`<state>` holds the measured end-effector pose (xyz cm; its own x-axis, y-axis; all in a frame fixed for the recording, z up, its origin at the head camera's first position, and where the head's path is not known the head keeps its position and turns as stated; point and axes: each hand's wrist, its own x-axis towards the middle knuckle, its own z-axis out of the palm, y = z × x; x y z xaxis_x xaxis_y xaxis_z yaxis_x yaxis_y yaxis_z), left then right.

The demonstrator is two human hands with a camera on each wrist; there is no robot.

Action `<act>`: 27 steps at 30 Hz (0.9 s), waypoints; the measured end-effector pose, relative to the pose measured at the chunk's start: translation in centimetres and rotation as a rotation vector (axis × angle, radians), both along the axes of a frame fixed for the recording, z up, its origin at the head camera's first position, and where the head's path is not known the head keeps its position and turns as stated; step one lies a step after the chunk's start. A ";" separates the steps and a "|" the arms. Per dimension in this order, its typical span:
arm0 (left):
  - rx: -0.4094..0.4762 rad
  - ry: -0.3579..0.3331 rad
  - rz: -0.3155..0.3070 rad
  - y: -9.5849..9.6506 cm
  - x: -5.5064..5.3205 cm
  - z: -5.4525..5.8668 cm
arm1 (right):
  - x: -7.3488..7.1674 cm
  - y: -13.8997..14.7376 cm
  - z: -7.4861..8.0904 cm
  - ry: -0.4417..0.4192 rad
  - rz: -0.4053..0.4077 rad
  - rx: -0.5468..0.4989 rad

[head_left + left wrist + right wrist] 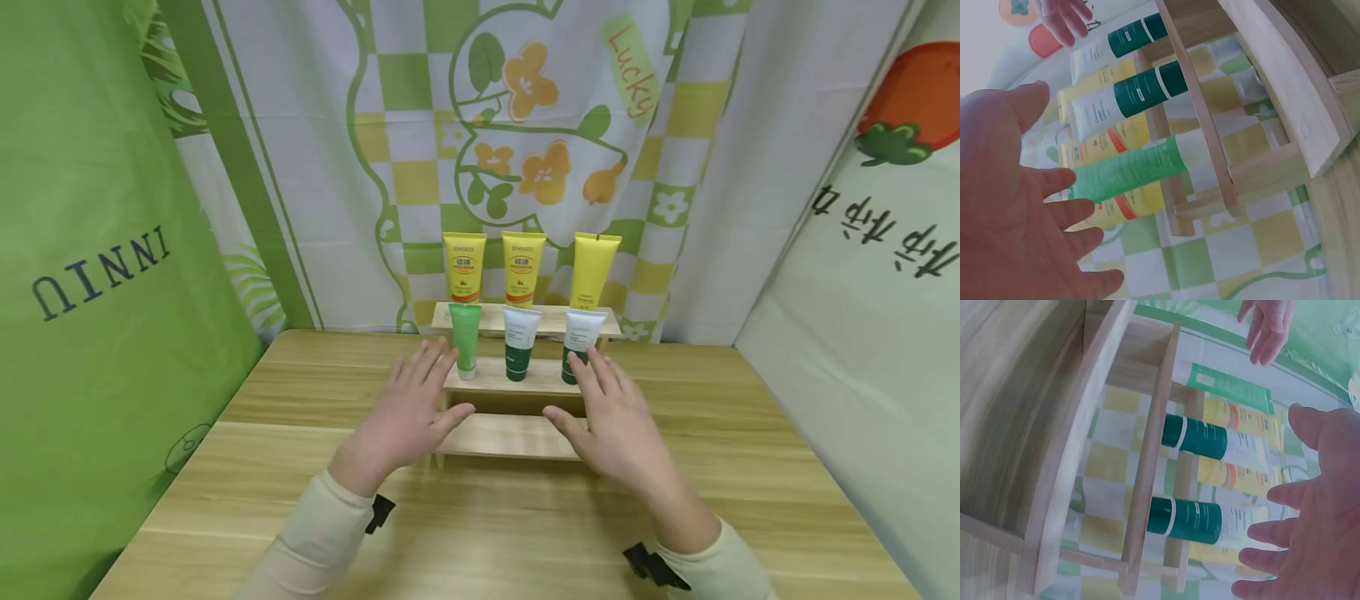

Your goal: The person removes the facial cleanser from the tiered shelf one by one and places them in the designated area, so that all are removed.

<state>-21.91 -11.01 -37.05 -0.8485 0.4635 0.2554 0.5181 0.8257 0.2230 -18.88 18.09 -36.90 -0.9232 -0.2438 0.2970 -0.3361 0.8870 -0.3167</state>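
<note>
A three-tier wooden rack [517,437] stands on the table. Its top tier carries three yellow tubes, at left [464,268], middle [522,268] and right [594,271]. On the middle tier a green tube [466,337] stands at left, beside two white tubes with dark green lower parts, one central [519,342] and one at right [583,332]. My left hand [408,414], fingers extended, hovers at the rack's left near the green tube. With spread fingers, my right hand [617,421] partly covers the right white-and-green tube in the head view; contact is unclear. Neither hand holds anything.
The wooden table [300,483] extends around the rack. Behind it hangs a patterned curtain [412,158], with a green cloth [97,250] on the left and a white printed cloth [847,275] on the right.
</note>
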 end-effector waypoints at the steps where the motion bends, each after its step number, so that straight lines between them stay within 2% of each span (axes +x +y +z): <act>1: 0.020 0.004 -0.007 -0.1 -0.1 0.0 | 0.0 0.2 0.1 -0.002 -0.002 -0.010; 5: 0.080 0.017 -0.025 -0.8 -0.8 -0.4 | -0.1 0.8 0.5 0.001 0.000 -0.055; 9: 0.169 -0.005 -0.044 -1.6 -1.5 -0.9 | -0.1 1.5 0.7 0.033 0.015 -0.111; 16: 0.378 -0.115 -0.050 -2.8 -2.5 -1.7 | -0.3 2.9 1.3 0.066 0.032 -0.248; 22: 0.432 -0.134 -0.033 -3.4 -2.5 -3.1 | -0.9 4.2 2.1 0.095 0.059 -0.377; 27: 0.463 -0.160 -0.016 -3.8 -2.4 -4.4 | -2.3 5.4 2.7 0.147 0.101 -0.520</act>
